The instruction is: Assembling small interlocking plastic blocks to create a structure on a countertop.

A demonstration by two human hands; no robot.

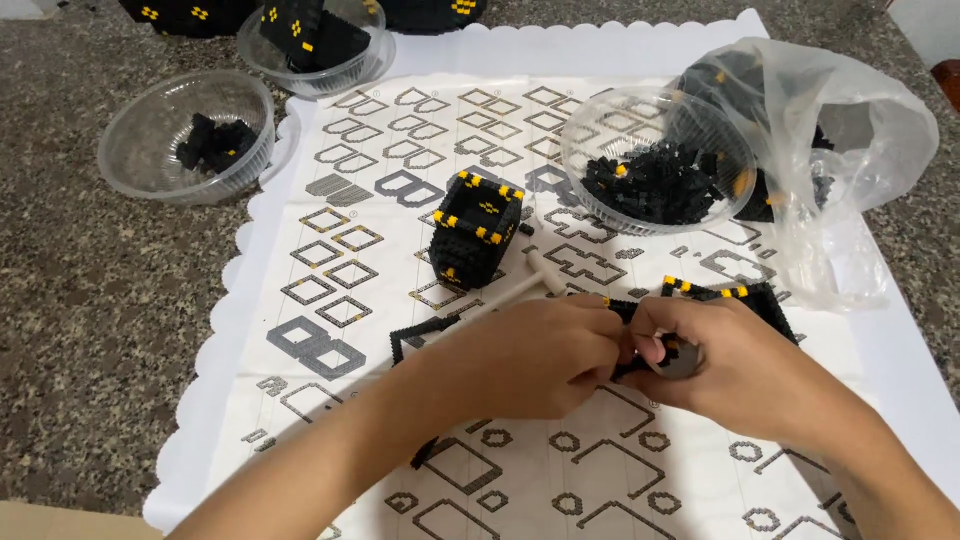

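My left hand (535,355) and my right hand (725,360) meet over a white printed sheet (400,170). Together they pinch a small black-and-yellow brick piece (640,350) between the fingertips; most of it is hidden. A thin black brick frame (735,295) with yellow studs lies just behind my right hand. A black open-topped brick cube (475,235) with yellow corners stands upright a little beyond my left hand. A white stick-like tool (510,295) lies between the cube and my left hand.
A clear bowl (640,125) of tiny black bricks sits at the back right, beside a plastic bag (840,130) of more. Two more clear bowls (150,150) (340,75) stand at the back left on the granite counter (90,300). A flat black frame (415,335) lies by my left wrist.
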